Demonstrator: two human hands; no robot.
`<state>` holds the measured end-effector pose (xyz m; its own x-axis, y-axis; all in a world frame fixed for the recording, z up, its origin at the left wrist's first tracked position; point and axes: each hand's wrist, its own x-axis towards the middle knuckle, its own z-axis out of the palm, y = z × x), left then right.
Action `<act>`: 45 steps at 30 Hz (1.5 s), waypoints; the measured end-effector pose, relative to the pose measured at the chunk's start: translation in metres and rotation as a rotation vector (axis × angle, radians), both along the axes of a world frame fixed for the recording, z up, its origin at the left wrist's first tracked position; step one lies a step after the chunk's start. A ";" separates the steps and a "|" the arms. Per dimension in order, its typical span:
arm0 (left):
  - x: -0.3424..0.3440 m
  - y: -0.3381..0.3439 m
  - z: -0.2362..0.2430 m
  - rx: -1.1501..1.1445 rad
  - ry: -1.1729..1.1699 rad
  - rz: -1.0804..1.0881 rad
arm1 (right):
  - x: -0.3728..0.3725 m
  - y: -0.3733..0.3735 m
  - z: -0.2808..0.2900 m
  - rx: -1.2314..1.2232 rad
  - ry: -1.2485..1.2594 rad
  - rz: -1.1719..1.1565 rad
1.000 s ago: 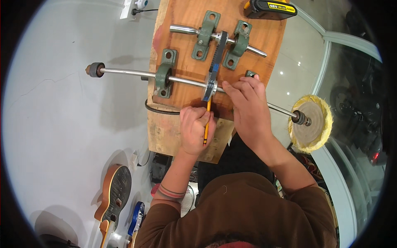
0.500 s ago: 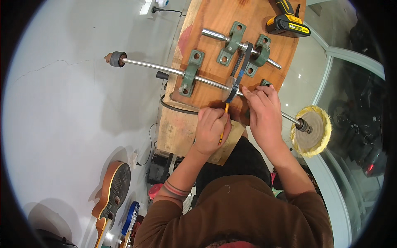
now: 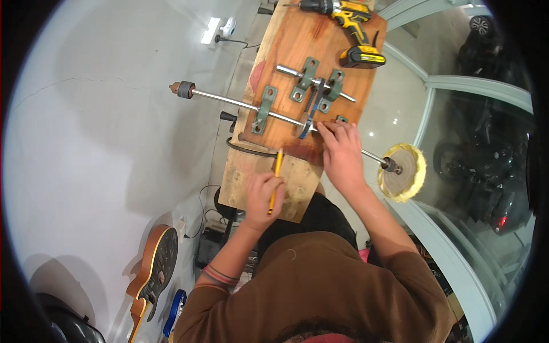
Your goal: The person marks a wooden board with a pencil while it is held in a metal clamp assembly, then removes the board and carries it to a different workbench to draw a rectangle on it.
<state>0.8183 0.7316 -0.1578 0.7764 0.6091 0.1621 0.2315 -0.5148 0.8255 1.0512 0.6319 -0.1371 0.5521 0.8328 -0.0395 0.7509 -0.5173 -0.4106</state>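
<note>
My left hand [image 3: 264,195] is closed around a yellow pencil [image 3: 278,166], held below the orange-brown board [image 3: 309,43]. My right hand [image 3: 343,157] has its fingertips on a long steel shaft [image 3: 226,100], just right of a pulley [image 3: 307,127] with a toothed belt [image 3: 314,97] running to a shorter shaft [image 3: 284,70]. Green bearing blocks [image 3: 264,110] support both shafts. The long shaft carries a dark chuck [image 3: 186,90] at its left end and a yellow buffing wheel [image 3: 410,171] at its right.
A yellow-black drill [image 3: 357,31] lies at the board's far end. A pale plank [image 3: 240,186] sits under the board, beside a black cable [image 3: 249,150]. Left are a wall socket [image 3: 211,30] and guitar bodies [image 3: 160,263]; glass panes [image 3: 469,126] stand right.
My left hand and pencil have pulled back toward me, away from the pulley. My right hand stays at the shaft. The view has shifted, bringing the whole drill into sight.
</note>
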 end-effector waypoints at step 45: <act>-0.020 0.057 0.001 0.165 0.139 0.188 | -0.003 -0.148 -0.045 0.111 0.207 -0.013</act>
<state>0.7981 0.7884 -0.1563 0.6738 0.7190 0.1704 0.4412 -0.5765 0.6877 1.0482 0.4844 -0.1820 0.5521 0.8315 -0.0613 0.6384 -0.4689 -0.6104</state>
